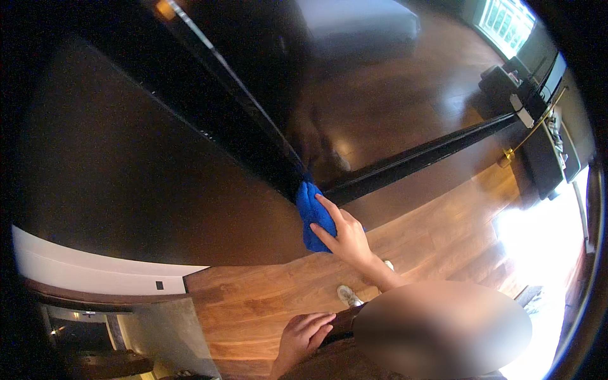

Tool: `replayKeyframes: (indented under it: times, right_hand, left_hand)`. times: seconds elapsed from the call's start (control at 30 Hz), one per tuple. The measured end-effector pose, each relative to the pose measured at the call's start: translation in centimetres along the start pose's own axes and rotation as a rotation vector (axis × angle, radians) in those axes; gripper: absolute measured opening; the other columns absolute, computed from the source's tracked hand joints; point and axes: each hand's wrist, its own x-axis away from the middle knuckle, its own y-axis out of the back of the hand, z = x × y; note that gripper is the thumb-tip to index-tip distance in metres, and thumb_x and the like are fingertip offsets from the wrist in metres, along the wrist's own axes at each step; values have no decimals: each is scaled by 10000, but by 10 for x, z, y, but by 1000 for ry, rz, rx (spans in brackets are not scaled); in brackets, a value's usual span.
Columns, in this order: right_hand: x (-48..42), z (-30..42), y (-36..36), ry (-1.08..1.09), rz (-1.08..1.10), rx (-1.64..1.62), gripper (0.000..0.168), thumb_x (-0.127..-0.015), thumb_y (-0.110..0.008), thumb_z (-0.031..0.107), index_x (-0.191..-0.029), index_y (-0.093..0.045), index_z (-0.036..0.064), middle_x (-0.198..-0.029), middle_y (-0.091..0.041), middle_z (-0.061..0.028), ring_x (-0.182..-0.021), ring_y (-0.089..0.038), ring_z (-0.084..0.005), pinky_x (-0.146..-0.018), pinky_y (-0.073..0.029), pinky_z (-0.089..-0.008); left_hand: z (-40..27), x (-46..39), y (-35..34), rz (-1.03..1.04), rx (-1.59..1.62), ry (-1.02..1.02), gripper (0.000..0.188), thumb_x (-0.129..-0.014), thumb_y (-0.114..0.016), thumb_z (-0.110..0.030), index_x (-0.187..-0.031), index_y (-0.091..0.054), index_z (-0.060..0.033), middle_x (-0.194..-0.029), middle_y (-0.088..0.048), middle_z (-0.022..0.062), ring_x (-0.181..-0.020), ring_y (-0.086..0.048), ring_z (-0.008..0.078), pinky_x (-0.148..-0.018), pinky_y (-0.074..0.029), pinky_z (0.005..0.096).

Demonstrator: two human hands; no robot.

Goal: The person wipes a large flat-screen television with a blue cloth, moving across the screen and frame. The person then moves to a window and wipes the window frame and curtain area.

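Note:
My right hand grips a bunched blue cloth, with the index finger and thumb spread over it. The cloth touches the corner where a dark upright edge with a thin shiny strip meets a black rail. My left hand holds nothing and rests against dark clothing near my waist, fingers extended. Left of the cloth spreads a broad dark brown panel. Beyond the rail, a glossy dark surface shows wood tones and what look like reflections.
Wood plank flooring lies below, with a pale shoe on it. At right are a dark cabinet with small items and a thin brass-coloured rod. A window shows top right. A blurred oval hides the lower right.

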Motion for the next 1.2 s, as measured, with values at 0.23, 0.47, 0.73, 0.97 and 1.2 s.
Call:
replayKeyframes:
  times: [0.23, 0.47, 0.73, 0.97, 1.2]
  right_hand:
    - [-5, -37, -47, -186, 73, 92, 617, -926, -657, 339, -1457, -429, 125, -960, -645, -237, -887, -650, -441, -784, -529, -508]
    - [-5, -16, -55, -168, -2, 62, 596, -923, -648, 274, -1436, -429, 65, -1183, -605, -246, -988, -642, -442, -836, -539, -495]
    - [9, -56, -43, 109, 127, 478, 621, -789, -684, 139, -1389, -526, 174, -1272, -524, -205, -1052, -604, -336, -852, -542, -420]
    - [11, -96, 24, 233, 164, 730, 476, -832, -631, 179, -1289, -652, 309, -1158, -527, -121, -989, -559, -250, -765, -512, -357]
    - [-12, -152, 167, -63, 173, 993, 528, -840, -729, 187, -1337, -625, 333, -1224, -549, -145, -1115, -562, -301, -892, -514, -404]
  left_hand:
    - [15, 13, 11, -23, 19, -4, 233, -912, -689, -187, -1127, -713, -97, -1094, -720, 65, -973, -684, 260, -864, -527, 378]
    - [20, 10, 16, 8, 19, 1, 239, -939, -650, -208, -1131, -712, -79, -1107, -715, 99, -996, -679, 296, -890, -522, 396]
    - [10, 2, 5, 49, 11, 51, 223, -968, -621, -192, -1128, -719, -71, -1072, -718, 137, -987, -690, 302, -858, -546, 397]
    - [-21, -25, 6, 39, 79, 80, 299, -1004, -550, -249, -1120, -704, -20, -1097, -694, 173, -1039, -649, 345, -921, -499, 409]
    - [-10, -29, -21, 4, -9, 77, 369, -1014, -522, -327, -1140, -705, -32, -1071, -692, 167, -1017, -647, 333, -931, -489, 397]
